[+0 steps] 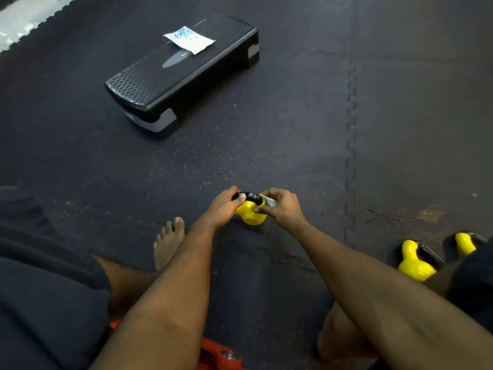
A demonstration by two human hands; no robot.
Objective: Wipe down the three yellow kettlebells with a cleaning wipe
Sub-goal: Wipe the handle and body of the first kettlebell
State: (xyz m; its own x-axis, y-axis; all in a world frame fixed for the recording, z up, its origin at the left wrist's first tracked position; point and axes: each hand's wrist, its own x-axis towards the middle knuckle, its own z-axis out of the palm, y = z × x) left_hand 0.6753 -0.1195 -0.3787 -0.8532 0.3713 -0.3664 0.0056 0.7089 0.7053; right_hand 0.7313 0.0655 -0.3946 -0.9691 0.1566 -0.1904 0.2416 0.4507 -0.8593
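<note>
Wiping the handle of one kettlebell point(250, 213) seems to be the step in hand. The person is sitting on the floor and working on it straight ahead, between both hands. The left hand point(226, 206) is curling its fingers round the black handle and steadying the weight. The right hand point(284, 209) is pinching a pale, crumpled wipe point(270, 201) against the handle's other end. The kettlebell is resting on the floor mat point(293, 145), leaning a little rather than standing square.

Two more are lying well off to the right of the right hand, near the person's knee: a second kettlebell point(414, 265), tilted, and just beyond it a third kettlebell point(465, 244), partly hidden by dark clothing. Whether either is already cleaned I cannot tell. The next move is probably calling for the wipe to slide off the handle and round the bulb — with the left hand turning the weight so every side is getting covered.

The yellow coating is looking smooth and glossy, and the bodies are rounded like pears under thick looped handles. The mat is dull, speckled rubber joined in jigsaw seams. Far beyond the hands a black step platform point(181, 73) with a ribbed top is carrying a flat white-and-blue packet point(189, 40).
</note>
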